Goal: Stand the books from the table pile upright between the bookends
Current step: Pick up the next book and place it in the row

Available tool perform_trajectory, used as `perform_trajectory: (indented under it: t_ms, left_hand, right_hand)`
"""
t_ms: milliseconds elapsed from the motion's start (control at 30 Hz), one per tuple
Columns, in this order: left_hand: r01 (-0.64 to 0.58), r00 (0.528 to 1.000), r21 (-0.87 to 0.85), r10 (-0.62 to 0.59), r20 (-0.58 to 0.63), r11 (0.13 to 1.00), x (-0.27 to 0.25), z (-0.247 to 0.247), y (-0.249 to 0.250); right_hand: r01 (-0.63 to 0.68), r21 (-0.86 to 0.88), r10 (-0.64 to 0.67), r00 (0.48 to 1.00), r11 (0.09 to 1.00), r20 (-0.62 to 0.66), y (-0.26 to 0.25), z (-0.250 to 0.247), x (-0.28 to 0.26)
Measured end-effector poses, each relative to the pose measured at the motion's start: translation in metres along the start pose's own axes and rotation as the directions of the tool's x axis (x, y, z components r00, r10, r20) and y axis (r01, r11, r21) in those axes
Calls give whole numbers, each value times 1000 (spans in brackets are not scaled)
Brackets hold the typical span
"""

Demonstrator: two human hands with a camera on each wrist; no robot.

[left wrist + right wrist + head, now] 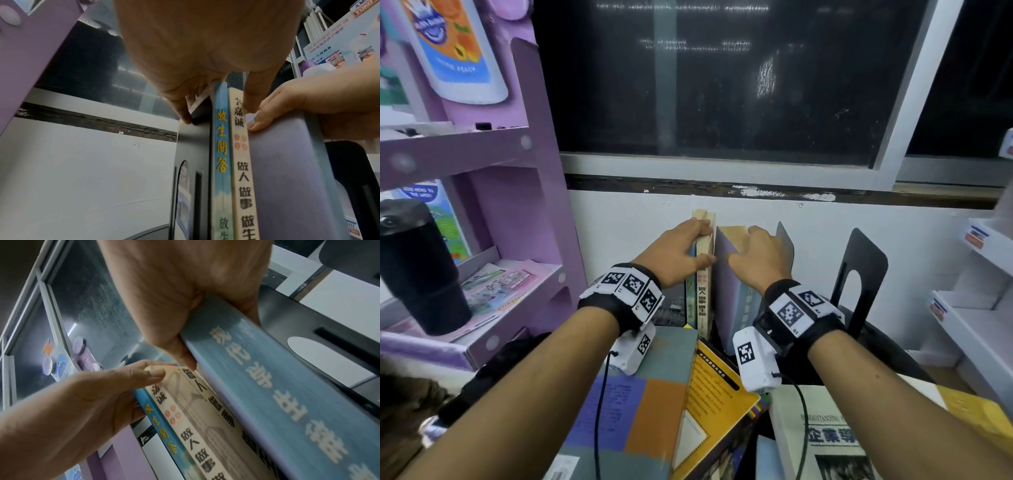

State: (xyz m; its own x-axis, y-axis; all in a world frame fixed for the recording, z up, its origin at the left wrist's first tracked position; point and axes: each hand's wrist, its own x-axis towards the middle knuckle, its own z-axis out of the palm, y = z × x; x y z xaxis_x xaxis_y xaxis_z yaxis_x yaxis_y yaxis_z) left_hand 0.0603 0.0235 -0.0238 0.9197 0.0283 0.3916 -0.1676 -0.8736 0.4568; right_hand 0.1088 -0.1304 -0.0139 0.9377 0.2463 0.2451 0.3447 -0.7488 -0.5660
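Two thin books stand upright by the wall, one with a blue spine (pixel 222 146) and one with a cream spine (pixel 240 178). My left hand (pixel 702 246) pinches their tops together with the dark left bookend (pixel 193 146). To their right stands a thick blue book (pixel 277 394), tilted a little, and my right hand (pixel 743 246) grips its top edge. A grey bookend plate (pixel 786 240) rises just behind that book. A black bookend (pixel 859 274) stands further right. The pile lies in front: a grey, purple and orange book (pixel 647 394), a yellow book (pixel 715 394), a white book (pixel 825 445).
A purple shelf unit (pixel 524 212) stands at the left with a black tumbler (pixel 417 267) on it. White shelves (pixel 969 308) stand at the right. A white wall and a dark window (pixel 722 85) close off the back, right behind the books.
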Motion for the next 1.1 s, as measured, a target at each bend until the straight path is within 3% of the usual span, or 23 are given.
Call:
perform_trajectory:
  t_ms: [267, 400, 567, 800, 933, 1100]
  left_hand:
    - [-34, 997, 39, 31, 72, 999, -1, -1, 0]
    - [-33, 997, 36, 31, 69, 999, -2, -3, -3]
    - [-12, 998, 25, 11, 57, 1000, -5, -6, -12]
    - [4, 1000, -12, -4, 11, 1000, -6, -1, -18]
    - [22, 999, -43, -20, 47, 999, -4, -3, -15]
    - [66, 996, -98, -59, 73, 993, -6, -3, -11]
  right_hand:
    - [-28, 128, 24, 999, 991, 27, -5, 7, 0]
    - [34, 158, -54, 991, 987, 119, -12, -4, -12]
    - [140, 172, -184, 944, 975, 275, -12, -17, -22]
    - [117, 236, -213, 873, 965, 439, 20, -10, -8]
    - [142, 168, -200, 891, 976, 407, 31, 1, -5]
    - [142, 252, -221, 921, 957, 321, 35, 7, -9]
